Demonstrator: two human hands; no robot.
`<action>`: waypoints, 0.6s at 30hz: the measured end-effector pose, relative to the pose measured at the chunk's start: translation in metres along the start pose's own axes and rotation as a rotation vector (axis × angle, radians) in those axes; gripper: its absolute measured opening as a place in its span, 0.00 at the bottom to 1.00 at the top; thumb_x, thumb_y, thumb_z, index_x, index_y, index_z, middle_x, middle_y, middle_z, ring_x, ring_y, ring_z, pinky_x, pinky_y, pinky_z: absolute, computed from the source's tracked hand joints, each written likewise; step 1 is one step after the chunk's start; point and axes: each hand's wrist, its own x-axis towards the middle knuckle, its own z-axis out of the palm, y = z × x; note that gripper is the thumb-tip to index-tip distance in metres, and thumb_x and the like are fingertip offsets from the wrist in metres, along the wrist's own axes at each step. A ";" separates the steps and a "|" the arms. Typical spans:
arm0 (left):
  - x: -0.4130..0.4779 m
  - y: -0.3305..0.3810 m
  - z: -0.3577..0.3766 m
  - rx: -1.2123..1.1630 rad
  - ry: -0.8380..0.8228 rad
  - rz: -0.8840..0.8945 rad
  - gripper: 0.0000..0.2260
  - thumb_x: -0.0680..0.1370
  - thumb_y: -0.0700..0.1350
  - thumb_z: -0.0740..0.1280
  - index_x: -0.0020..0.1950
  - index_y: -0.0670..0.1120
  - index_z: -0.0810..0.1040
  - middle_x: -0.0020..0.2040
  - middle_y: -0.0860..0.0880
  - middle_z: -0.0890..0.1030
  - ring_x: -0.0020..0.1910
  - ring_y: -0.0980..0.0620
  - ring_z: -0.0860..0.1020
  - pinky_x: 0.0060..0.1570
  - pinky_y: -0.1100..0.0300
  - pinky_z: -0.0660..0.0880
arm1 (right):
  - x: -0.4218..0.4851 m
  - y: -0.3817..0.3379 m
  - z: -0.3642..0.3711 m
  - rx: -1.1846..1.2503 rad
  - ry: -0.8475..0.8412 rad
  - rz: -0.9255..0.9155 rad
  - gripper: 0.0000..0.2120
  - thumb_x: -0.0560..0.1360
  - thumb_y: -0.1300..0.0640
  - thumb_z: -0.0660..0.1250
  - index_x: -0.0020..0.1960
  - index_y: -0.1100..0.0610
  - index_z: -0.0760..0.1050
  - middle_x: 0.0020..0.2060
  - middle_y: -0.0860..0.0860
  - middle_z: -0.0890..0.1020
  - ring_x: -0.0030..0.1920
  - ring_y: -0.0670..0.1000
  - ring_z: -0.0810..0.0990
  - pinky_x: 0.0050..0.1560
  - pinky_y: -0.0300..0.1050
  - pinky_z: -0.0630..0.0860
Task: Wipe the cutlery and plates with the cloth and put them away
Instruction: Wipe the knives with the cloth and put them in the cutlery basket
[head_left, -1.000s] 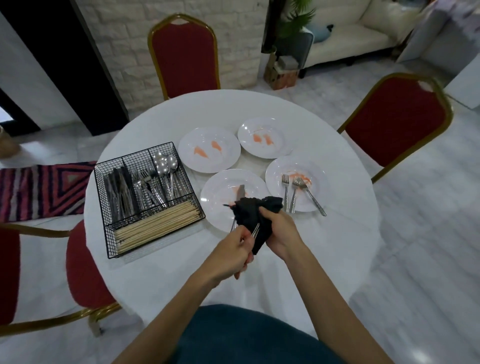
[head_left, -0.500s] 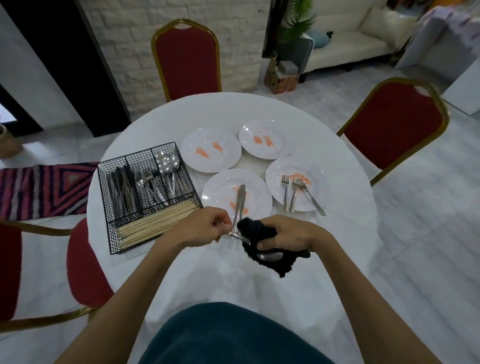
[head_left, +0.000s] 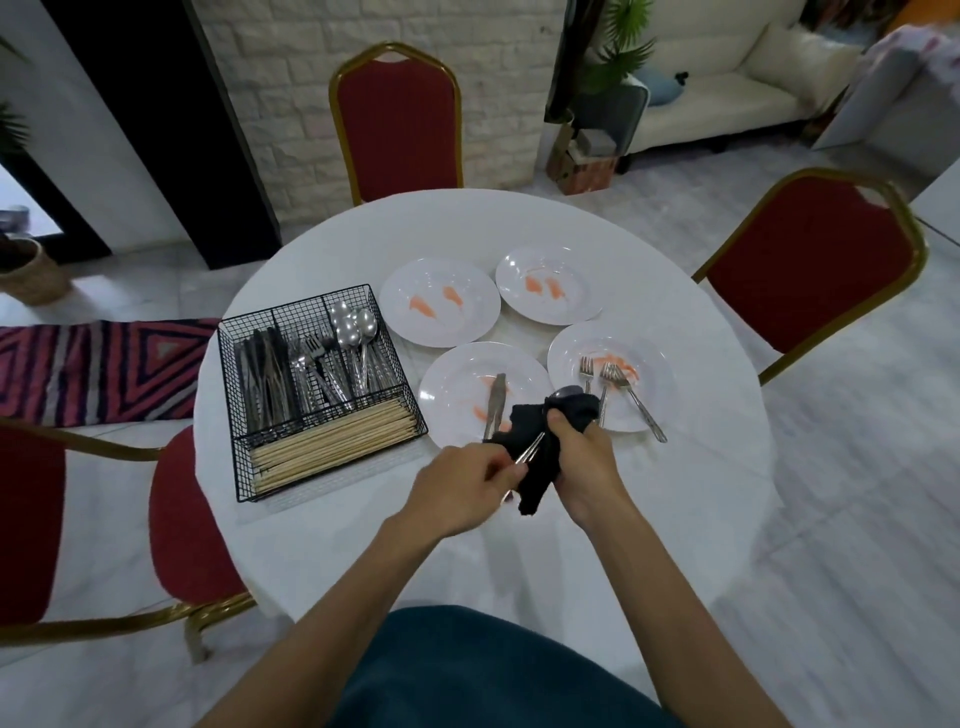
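Note:
My left hand (head_left: 457, 480) pinches the handle of a metal spoon (head_left: 563, 392) whose bowl pokes out above the black cloth (head_left: 540, 457). My right hand (head_left: 582, 457) grips that cloth, wrapped round the spoon's shaft. Both hands hover over the near edge of the white round table (head_left: 467, 228). Behind them lie several white plates with orange smears: one (head_left: 452, 395) holds a knife (head_left: 494, 402), one (head_left: 649, 369) holds three forks (head_left: 605, 379), and two (head_left: 439, 301) (head_left: 545, 283) at the back carry nothing.
A black wire cutlery basket (head_left: 311, 389) on the left holds knives, forks, spoons and chopsticks. Red chairs with gold frames stand behind (head_left: 397, 119), right (head_left: 815, 265) and left (head_left: 182, 519) of the table. A patterned rug (head_left: 98, 369) lies on the floor at left.
The spoon swung from lying sideways low over the table to pointing away and up. Both hands rose and moved forward, the cloth sliding along the shaft.

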 end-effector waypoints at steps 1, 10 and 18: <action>0.002 -0.003 -0.004 0.037 0.107 0.002 0.12 0.81 0.58 0.63 0.43 0.54 0.79 0.36 0.56 0.81 0.37 0.54 0.79 0.39 0.57 0.75 | 0.000 -0.003 -0.004 -0.027 -0.018 -0.004 0.10 0.84 0.60 0.63 0.63 0.62 0.75 0.54 0.60 0.85 0.52 0.62 0.85 0.51 0.56 0.82; 0.024 -0.006 -0.028 -0.395 0.267 0.002 0.06 0.78 0.50 0.72 0.48 0.50 0.87 0.41 0.54 0.86 0.42 0.59 0.82 0.43 0.65 0.75 | -0.031 -0.008 0.007 -0.381 -0.371 0.005 0.10 0.83 0.56 0.65 0.60 0.60 0.79 0.48 0.61 0.87 0.44 0.59 0.88 0.40 0.48 0.83; 0.028 -0.023 -0.042 -0.487 0.478 -0.100 0.08 0.80 0.48 0.69 0.51 0.46 0.86 0.39 0.51 0.84 0.38 0.53 0.82 0.44 0.56 0.78 | -0.034 0.000 0.007 -0.465 -0.399 0.045 0.08 0.81 0.55 0.68 0.58 0.56 0.79 0.49 0.56 0.88 0.51 0.60 0.87 0.55 0.61 0.82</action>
